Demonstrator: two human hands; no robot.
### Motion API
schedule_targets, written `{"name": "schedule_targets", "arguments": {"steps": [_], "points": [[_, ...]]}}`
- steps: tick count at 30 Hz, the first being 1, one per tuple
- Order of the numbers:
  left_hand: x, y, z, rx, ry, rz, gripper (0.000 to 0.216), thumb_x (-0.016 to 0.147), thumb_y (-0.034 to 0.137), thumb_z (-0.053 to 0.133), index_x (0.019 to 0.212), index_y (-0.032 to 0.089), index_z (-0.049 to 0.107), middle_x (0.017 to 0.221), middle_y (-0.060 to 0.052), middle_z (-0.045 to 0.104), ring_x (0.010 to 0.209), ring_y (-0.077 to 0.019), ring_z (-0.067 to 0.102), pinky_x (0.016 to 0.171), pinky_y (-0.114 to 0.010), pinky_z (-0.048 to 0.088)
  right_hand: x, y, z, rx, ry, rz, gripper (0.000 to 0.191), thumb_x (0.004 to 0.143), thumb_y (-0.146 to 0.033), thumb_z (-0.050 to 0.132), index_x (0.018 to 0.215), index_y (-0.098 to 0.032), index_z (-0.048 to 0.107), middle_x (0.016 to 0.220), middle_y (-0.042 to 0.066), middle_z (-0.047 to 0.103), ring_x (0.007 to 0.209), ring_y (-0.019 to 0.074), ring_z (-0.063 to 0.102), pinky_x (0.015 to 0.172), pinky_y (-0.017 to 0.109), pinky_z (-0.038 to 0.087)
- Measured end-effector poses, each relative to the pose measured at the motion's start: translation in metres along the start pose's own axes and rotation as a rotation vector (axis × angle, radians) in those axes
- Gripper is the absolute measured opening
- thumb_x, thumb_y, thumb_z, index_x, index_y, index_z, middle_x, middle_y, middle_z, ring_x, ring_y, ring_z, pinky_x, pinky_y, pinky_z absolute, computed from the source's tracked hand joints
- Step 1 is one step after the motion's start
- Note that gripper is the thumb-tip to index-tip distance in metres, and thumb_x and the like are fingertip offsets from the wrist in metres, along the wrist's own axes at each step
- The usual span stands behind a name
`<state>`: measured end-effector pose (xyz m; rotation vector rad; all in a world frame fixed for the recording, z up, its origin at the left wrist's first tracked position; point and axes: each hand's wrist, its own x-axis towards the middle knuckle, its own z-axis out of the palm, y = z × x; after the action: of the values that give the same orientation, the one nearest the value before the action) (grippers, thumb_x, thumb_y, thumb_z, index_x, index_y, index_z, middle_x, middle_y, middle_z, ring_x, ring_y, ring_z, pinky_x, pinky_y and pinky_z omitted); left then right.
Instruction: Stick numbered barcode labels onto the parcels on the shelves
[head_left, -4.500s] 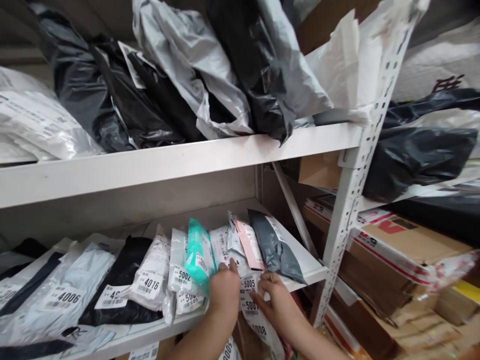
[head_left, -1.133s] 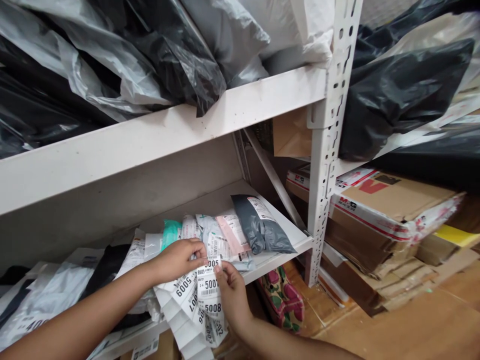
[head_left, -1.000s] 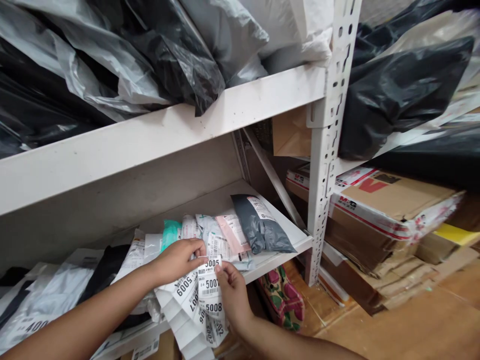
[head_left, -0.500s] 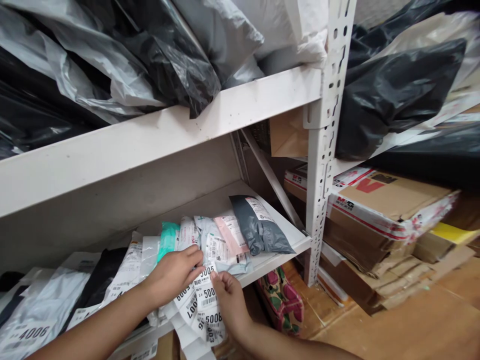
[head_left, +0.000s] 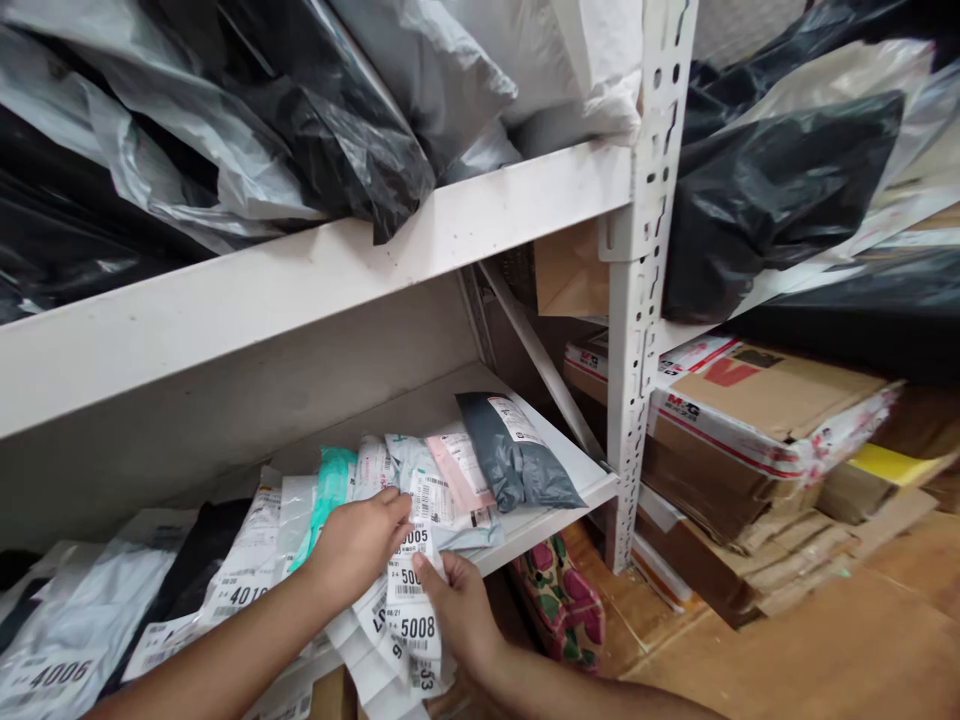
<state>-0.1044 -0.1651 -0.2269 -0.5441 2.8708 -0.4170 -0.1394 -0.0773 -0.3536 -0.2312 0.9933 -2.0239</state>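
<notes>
"What do we have at the far left?"

"On the lower shelf (head_left: 442, 405) we have a pale parcel marked 4006 (head_left: 82, 625), then a black parcel (head_left: 196, 560), then a green packet (head_left: 337, 478) just behind the left hand (head_left: 358, 545)."

"And that hand's grip?"

"Its thumb and bent fingers look closed on the upper end of the label strip (head_left: 418, 628), by the number ending in 005. The strip hangs between the hands, in front of the shelf, over a folded stack of white labels (head_left: 371, 668)."

"What has just changed there?"

"Half a second ago we could read 5009 at the fanned left side; now we can't find it, and 5008 faces us more squarely. We take that as the strip being shifted across the other labels, though we cannot tell whether any piece is loose."

"The right hand (head_left: 466, 605)?"

"It pinches the strip's right edge, its thumb hiding the middle number's last digit."

"Farther right?"

"We see a pink packet (head_left: 463, 470) and a dark grey parcel (head_left: 517, 460), both untouched, then the perforated post (head_left: 637, 400) and cardboard boxes (head_left: 772, 400)."
</notes>
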Motion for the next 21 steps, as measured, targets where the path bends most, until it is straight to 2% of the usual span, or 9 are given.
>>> {"name": "schedule_targets", "arguments": {"steps": [3, 6, 9, 11, 13, 15, 17, 19, 21], "points": [[-0.002, 0.003, 0.0, -0.004, 0.006, -0.035, 0.016, 0.092, 0.028, 0.04, 0.09, 0.021, 0.055, 0.097, -0.003, 0.062, 0.082, -0.0188, 0.063, 0.062, -0.027, 0.043, 0.001, 0.002, -0.004, -0.002, -0.011, 0.044, 0.064, 0.039, -0.07, 0.076, 0.06, -0.012, 0.059, 0.058, 0.002, 0.058, 0.052, 0.0101, 0.045, 0.053, 0.024, 0.035], [-0.003, 0.005, 0.0, -0.001, 0.008, -0.072, 0.018, 0.092, 0.029, 0.04, 0.091, 0.021, 0.055, 0.098, -0.003, 0.062, 0.081, -0.0198, 0.064, 0.062, -0.028, 0.044, 0.001, 0.002, -0.015, -0.092, -0.128, 0.058, 0.059, 0.044, -0.065, 0.077, 0.063, -0.012, 0.062, 0.06, 0.002, 0.061, 0.053, 0.01, 0.048, 0.053, 0.024, 0.036], [-0.004, 0.006, 0.002, -0.017, 0.032, -0.089, 0.021, 0.093, 0.031, 0.037, 0.092, 0.02, 0.056, 0.1, -0.005, 0.063, 0.085, -0.0212, 0.064, 0.066, -0.03, 0.047, -0.004, -0.012, -0.034, -0.302, -0.359, 0.109, 0.043, 0.051, -0.052, 0.078, 0.065, -0.013, 0.067, 0.065, 0.0, 0.063, 0.056, 0.0088, 0.048, 0.056, 0.022, 0.037], [-0.005, 0.005, 0.004, -0.031, 0.07, -0.095, 0.026, 0.093, 0.032, 0.037, 0.107, 0.021, 0.055, 0.107, -0.007, 0.062, 0.089, -0.0229, 0.065, 0.069, -0.032, 0.05, -0.011, -0.029, -0.047, -0.5, -0.557, 0.174, 0.028, 0.054, -0.04, 0.077, 0.067, -0.015, 0.07, 0.069, -0.002, 0.064, 0.058, 0.0082, 0.047, 0.058, 0.021, 0.037], [-0.007, 0.004, 0.008, -0.002, 0.101, -0.086, 0.037, 0.094, 0.031, 0.035, 0.128, 0.023, 0.044, 0.12, -0.01, 0.058, 0.087, -0.0232, 0.066, 0.065, -0.032, 0.052, -0.015, -0.048, -0.058, -0.637, -0.699, 0.235, 0.022, 0.055, -0.032, 0.076, 0.069, -0.016, 0.07, 0.07, -0.003, 0.063, 0.059, 0.0082, 0.047, 0.058, 0.02, 0.038], [-0.01, 0.0, 0.013, 0.073, 0.1, -0.025, 0.04, 0.095, 0.031, 0.031, 0.134, 0.029, 0.04, 0.133, -0.01, 0.049, 0.077, -0.021, 0.067, 0.06, -0.033, 0.054, -0.015, -0.061, -0.064, -0.658, -0.722, 0.257, 0.025, 0.052, -0.027, 0.075, 0.074, -0.017, 0.068, 0.069, -0.004, 0.061, 0.059, 0.0082, 0.046, 0.057, 0.02, 0.037], [-0.015, -0.004, 0.017, 0.148, 0.073, 0.091, 0.038, 0.095, 0.035, 0.029, 0.127, 0.029, 0.049, 0.14, -0.008, 0.045, 0.073, -0.02, 0.068, 0.06, -0.036, 0.056, -0.01, -0.069, -0.067, -0.602, -0.695, 0.218, 0.029, 0.05, -0.022, 0.073, 0.077, -0.018, 0.065, 0.067, -0.006, 0.058, 0.058, 0.0074, 0.045, 0.056, 0.018, 0.035], [-0.019, -0.009, 0.02, 0.203, 0.058, 0.194, 0.037, 0.095, 0.038, 0.032, 0.124, 0.026, 0.053, 0.139, -0.007, 0.047, 0.075, -0.0219, 0.069, 0.063, -0.04, 0.059, -0.003, -0.071, -0.068, -0.529, -0.626, 0.142, 0.022, 0.051, -0.021, 0.066, 0.072, -0.016, 0.062, 0.061, -0.006, 0.053, 0.055, 0.0065, 0.041, 0.053, 0.018, 0.031], [-0.021, -0.014, 0.021, 0.243, 0.074, 0.252, 0.037, 0.095, 0.035, 0.033, 0.124, 0.024, 0.053, 0.135, -0.008, 0.052, 0.077, -0.0225, 0.069, 0.062, -0.04, 0.06, 0.004, -0.073, -0.066, -0.423, -0.497, 0.033, 0.011, 0.054, -0.023, 0.058, 0.063, -0.016, 0.058, 0.054, -0.006, 0.048, 0.051, 0.0069, 0.038, 0.051, 0.019, 0.028]]}}
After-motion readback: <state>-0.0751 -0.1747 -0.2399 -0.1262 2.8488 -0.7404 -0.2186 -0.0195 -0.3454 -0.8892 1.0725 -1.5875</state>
